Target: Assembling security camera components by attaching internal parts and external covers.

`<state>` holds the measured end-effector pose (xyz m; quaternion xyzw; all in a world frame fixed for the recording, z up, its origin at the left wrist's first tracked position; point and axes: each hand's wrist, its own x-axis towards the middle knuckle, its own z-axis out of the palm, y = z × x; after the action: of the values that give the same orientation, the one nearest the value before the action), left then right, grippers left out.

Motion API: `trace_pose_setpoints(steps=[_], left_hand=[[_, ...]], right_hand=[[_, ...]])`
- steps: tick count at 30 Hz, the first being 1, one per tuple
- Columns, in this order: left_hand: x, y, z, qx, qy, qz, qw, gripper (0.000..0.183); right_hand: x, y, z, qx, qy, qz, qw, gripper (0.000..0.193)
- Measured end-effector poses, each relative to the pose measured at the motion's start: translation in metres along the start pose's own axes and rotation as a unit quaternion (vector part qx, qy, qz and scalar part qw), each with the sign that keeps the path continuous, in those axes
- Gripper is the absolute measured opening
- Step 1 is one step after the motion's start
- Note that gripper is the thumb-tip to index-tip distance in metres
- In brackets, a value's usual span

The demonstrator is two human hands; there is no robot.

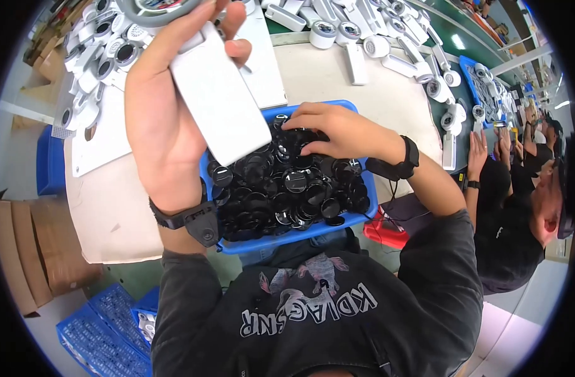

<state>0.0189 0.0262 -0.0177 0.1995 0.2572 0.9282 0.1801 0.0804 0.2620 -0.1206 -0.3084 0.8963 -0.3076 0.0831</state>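
My left hand (165,125), raised at the upper left, is closed around a white handheld fan (221,100). The fan's flat handle slants down to the right, and its round grey-rimmed head is partly cut off by the top of the picture. Below it sits a blue bin (281,242) heaped with glossy black round caps (295,181). My right hand (347,132) reaches over the bin's far side with its fingertips down among the caps. Thumb and fingers are apart there, with black caps showing between them.
White handheld fans (356,63) lie piled at the back right, and more fans (114,50) at the far left. A cardboard box (61,248) and blue crates (102,330) stand at the left. Co-workers sit along the bench at the right, one hand (477,154) near the table edge.
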Motion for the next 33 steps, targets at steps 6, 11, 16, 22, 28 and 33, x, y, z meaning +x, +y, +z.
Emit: trace_pose_setpoints(steps=[6, 11, 16, 22, 28, 33], left_hand=[[0.003, -0.001, -0.001, -0.002, 0.001, -0.017, 1.0, 0.033], [0.004, -0.002, 0.006, 0.053, 0.086, 0.017, 0.995, 0.032], [0.006, -0.002, -0.007, 0.069, 0.106, 0.015, 0.992, 0.031], [0.001, -0.007, 0.009, 0.156, 0.136, 0.021, 0.978, 0.042], [0.005, -0.008, -0.007, 0.199, 0.128, 0.035, 0.971, 0.044], [0.017, -0.023, 0.007, 0.205, 0.106, 0.026, 0.973, 0.039]], right_hand=[[0.017, 0.0, 0.008, -0.05, -0.03, -0.065, 0.996, 0.044], [0.016, -0.003, -0.018, -0.049, 0.008, -0.106, 0.993, 0.048], [0.012, -0.022, -0.104, 0.347, 0.104, -0.078, 0.929, 0.061], [-0.016, -0.03, -0.178, 0.351, 0.136, -0.119, 0.919, 0.065], [-0.048, -0.004, -0.207, 0.382, 0.145, -0.132, 0.903, 0.065], [-0.1, -0.043, -0.27, 0.316, 0.13, -0.056, 0.938, 0.063]])
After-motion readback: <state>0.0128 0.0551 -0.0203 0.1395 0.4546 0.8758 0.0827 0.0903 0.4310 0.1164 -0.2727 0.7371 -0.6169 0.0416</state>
